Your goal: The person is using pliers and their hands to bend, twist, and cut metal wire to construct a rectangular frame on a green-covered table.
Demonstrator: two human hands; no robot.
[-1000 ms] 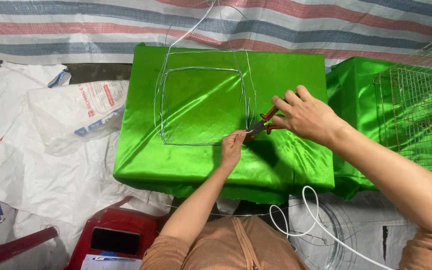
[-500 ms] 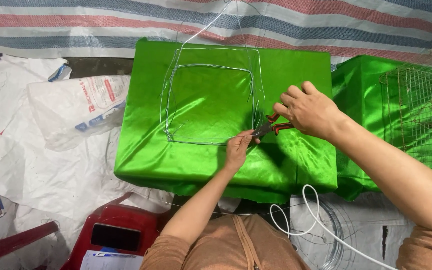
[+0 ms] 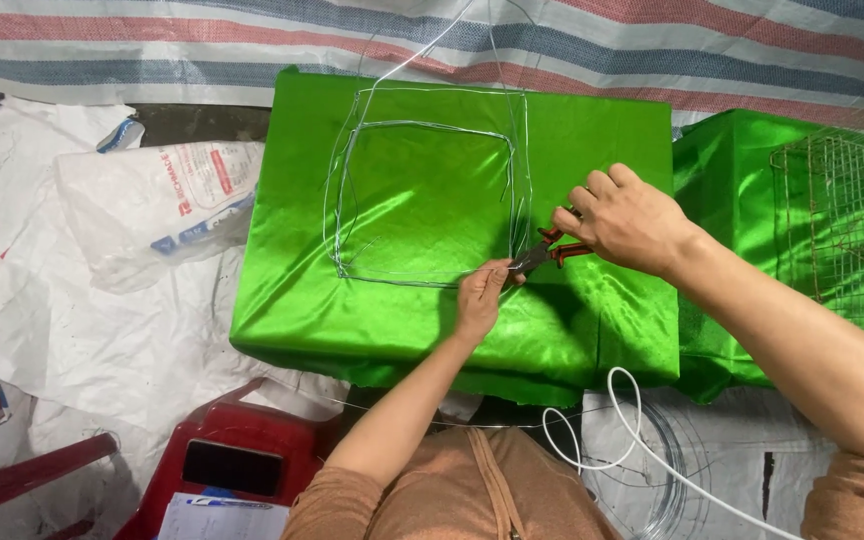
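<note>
My right hand [image 3: 627, 220] is clenched around red-handled pliers [image 3: 544, 254], their nose meeting the wire frame [image 3: 430, 200] at its corner toward 5 o'clock. My left hand [image 3: 480, 297] pinches that same wire just beside the plier tips, fingers closed on it. The frame lies flat on a box draped in green satin cloth [image 3: 402, 310]. A wire mesh cage [image 3: 847, 240] sits at 3 o'clock, white sacks [image 3: 72, 300] at 9, a red plastic stool [image 3: 242, 450] at 7, and a striped tarp [image 3: 652, 50] at 12.

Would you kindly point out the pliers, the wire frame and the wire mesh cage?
pliers [image 3: 552, 250], head view, on the red handles.
wire frame [image 3: 344, 190], head view, on its left side.
wire mesh cage [image 3: 842, 230], head view, on its top grid.
</note>
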